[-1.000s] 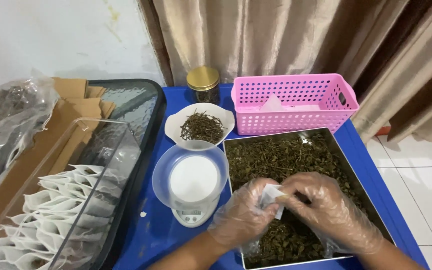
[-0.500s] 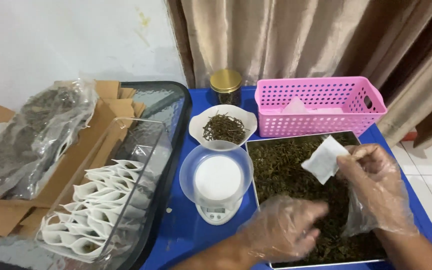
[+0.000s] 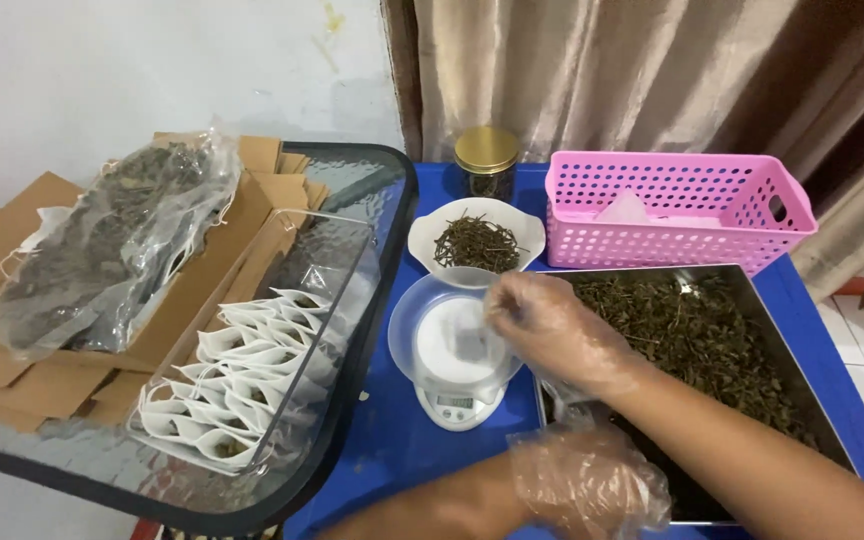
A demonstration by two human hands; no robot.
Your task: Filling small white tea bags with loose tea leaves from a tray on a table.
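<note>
Holding white sachet [image 3: 467, 340] over scale bowl [image 3: 452, 340], right hand [image 3: 552, 330].

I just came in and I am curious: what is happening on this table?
A person in thin plastic gloves works over a blue table. The right hand holds a small white sachet over the clear bowl on a small kitchen scale. The left hand rests at the near edge of a metal tray of dried leaves. Filled sachets lie in a glass dish at the left.

Right hand [image 3: 552, 330] now over the scale [image 3: 455, 350].
</note>
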